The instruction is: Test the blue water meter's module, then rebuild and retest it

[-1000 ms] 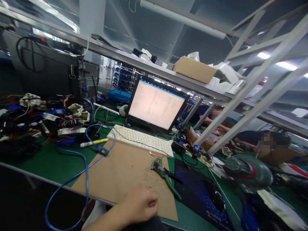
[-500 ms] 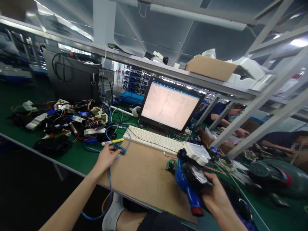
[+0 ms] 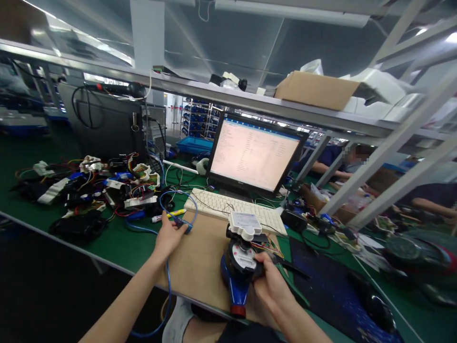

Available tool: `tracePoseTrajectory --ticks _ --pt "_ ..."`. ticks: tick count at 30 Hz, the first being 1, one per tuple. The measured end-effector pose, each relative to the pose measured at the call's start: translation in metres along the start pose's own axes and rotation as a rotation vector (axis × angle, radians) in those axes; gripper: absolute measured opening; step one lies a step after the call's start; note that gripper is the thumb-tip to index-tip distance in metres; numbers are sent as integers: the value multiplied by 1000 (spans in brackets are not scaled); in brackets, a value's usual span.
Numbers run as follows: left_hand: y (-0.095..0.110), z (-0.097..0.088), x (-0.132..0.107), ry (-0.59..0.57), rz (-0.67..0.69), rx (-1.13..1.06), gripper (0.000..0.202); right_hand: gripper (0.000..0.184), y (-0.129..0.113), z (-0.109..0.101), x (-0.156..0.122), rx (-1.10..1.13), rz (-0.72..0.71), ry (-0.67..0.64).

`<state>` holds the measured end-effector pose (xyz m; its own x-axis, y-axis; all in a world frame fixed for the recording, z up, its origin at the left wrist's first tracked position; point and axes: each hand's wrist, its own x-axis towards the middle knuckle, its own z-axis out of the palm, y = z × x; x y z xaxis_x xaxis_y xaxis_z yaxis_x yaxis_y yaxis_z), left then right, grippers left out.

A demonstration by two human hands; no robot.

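My left hand (image 3: pixel 169 238) pinches the connector end (image 3: pixel 187 228) of a blue cable (image 3: pixel 167 276), which loops up over the board and hangs past the table edge. In my right hand (image 3: pixel 272 280) is a blue and black device (image 3: pixel 238 288) with a red end cap, a round grey face and a white plastic piece (image 3: pixel 245 224) at its top. The device is held over the brown board (image 3: pixel 200 267), its red end toward me. Thin coloured wires show beside it. A yellow and white marker (image 3: pixel 171 216) lies just behind my left hand.
A white keyboard (image 3: pixel 210 202) and a lit monitor (image 3: pixel 255 155) stand behind the board. Wired parts (image 3: pixel 103 186) are heaped at the left. A dark blue mat (image 3: pixel 332 286) lies right, a shelf (image 3: pixel 200 93) crosses above. Other people work beyond the frame posts at the right.
My right hand has brought the device left over the board and turned its round face up toward me. My left hand, still pinching the connector, has shifted slightly right.
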<state>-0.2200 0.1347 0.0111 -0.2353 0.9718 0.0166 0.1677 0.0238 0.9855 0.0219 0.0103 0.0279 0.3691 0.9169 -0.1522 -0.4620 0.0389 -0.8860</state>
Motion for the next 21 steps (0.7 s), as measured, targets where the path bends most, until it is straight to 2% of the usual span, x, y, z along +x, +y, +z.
tracePoseTrajectory --ticks 2,5,8,11,15,18,21 --pt "5 4 -3 17 1 -65 82 16 -5 3 -6 44 92 47" --pt "19 7 -15 -9 22 -132 65 23 -16 4 -15 46 174 -27" --pt "41 9 -31 -48 67 -291 61 38 -22 -3 -21 28 187 -73" --pt "68 16 -41 -88 141 -369 62 49 -18 -17 -26 3 88 -59" --pt "100 38 -39 -256 316 -380 51 54 -2 -34 -32 -90 -57 -10" --pt "115 58 -32 -392 431 -374 44 53 11 -44 -34 -122 -104 11" --pt "121 73 -28 -498 460 -350 41 51 17 -49 -36 -165 -139 -10"
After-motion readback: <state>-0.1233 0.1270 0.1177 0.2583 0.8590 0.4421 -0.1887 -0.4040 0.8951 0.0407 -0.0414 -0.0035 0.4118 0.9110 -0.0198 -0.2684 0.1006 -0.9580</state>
